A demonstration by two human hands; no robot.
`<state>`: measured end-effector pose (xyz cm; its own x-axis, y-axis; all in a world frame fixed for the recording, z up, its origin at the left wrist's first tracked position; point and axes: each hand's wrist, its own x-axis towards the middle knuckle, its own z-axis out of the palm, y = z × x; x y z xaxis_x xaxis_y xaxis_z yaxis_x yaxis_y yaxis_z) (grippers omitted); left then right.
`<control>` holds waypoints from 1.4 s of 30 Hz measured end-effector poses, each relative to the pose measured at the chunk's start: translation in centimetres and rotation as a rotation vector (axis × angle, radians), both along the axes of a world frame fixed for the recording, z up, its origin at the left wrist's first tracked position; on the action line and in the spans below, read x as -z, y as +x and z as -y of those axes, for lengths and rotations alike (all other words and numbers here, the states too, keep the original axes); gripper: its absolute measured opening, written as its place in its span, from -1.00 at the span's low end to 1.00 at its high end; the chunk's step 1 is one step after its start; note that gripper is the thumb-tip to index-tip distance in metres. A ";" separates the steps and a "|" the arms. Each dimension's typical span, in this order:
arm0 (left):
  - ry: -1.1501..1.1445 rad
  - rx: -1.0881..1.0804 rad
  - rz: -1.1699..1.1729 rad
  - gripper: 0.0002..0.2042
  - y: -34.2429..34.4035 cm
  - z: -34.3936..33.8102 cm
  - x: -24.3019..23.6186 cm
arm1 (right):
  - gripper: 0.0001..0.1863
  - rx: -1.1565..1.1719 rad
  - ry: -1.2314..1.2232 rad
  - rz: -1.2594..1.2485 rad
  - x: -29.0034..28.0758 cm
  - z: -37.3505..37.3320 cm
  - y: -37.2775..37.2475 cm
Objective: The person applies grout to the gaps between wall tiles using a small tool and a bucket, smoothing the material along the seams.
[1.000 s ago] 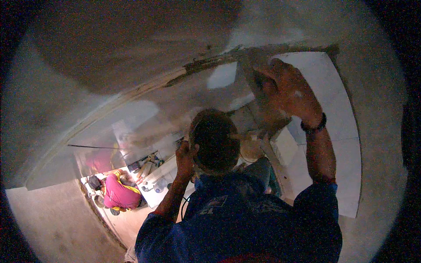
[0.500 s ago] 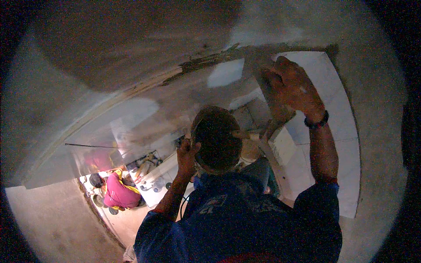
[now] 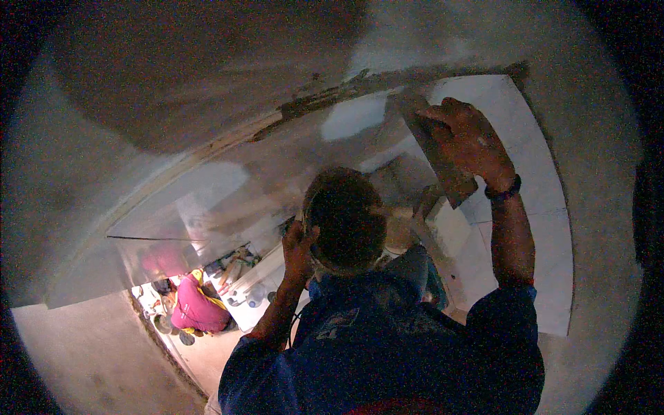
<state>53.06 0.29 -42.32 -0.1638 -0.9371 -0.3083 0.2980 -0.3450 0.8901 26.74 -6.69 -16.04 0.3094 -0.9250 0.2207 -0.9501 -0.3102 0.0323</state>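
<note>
Neither of my hands shows. Directly in front, a co-worker in a dark blue T-shirt (image 3: 387, 346) has their back to me and their head (image 3: 342, 214) at the middle of the view. Their raised right hand (image 3: 470, 138), with a dark band at the wrist, grips a flat trowel (image 3: 458, 194) against a smeared, pale surface (image 3: 360, 117), near a rough dark seam (image 3: 304, 104). Their left hand (image 3: 299, 242) is up beside their head; what it holds, if anything, is hidden. White tiles (image 3: 532, 235) with thin joints lie along the right.
At lower left, another person in a magenta top (image 3: 200, 308) crouches in a lit area, among scattered tools (image 3: 235, 270) and containers (image 3: 162, 324). A bare concrete surface (image 3: 83, 353) borders that area. A thin dark line (image 3: 152, 237) crosses the pale surface above them.
The co-worker's right hand and trowel have shifted slightly right, and more of the blade shows. Their head has moved a little right. The crouching person has shifted slightly.
</note>
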 end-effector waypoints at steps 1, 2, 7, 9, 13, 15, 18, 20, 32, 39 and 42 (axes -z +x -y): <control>-0.016 -0.005 -0.009 -0.80 0.2 0.0 -0.1 | -0.67 0.019 0.063 -0.005 -0.3 -0.2 0.0; 0.002 -0.002 0.015 -0.81 0.1 -0.1 -0.5 | -0.66 0.028 0.020 0.030 -0.2 -0.5 0.2; 0.012 -0.013 -0.014 -0.86 -0.3 -0.4 -1.8 | -0.59 0.042 -0.152 0.259 1.3 -2.4 4.5; -0.027 0.013 0.020 -0.86 -0.3 -0.6 -1.5 | -0.58 0.064 -0.204 0.184 2.9 -1.7 6.7; -0.128 0.029 0.106 -0.88 0.0 -1.1 -2.0 | -0.58 0.044 -0.138 0.075 1.2 -1.9 7.8; -0.108 0.026 0.162 -0.88 0.1 -0.9 -1.2 | -0.57 -0.031 -0.073 0.071 -0.6 -1.7 7.9; -0.107 0.009 0.132 -0.86 -0.2 -0.8 -0.8 | -0.56 -0.095 -0.032 0.034 -0.6 -2.3 6.4; -0.094 0.005 0.112 -0.85 -0.1 -0.9 -0.2 | -0.56 -0.059 -0.044 0.058 0.0 -2.9 6.6; -0.060 -0.018 0.137 -0.82 1.2 -1.0 2.0 | -0.57 -0.133 0.047 0.129 2.1 -4.6 10.1; -0.040 -0.082 0.078 -0.81 1.6 -1.3 3.4 | -0.52 -0.304 -0.071 -0.053 2.3 -4.4 9.8; -0.114 -0.090 0.219 -0.80 2.2 -1.4 4.6 | -0.48 -0.456 -0.123 -0.136 2.7 -3.4 10.4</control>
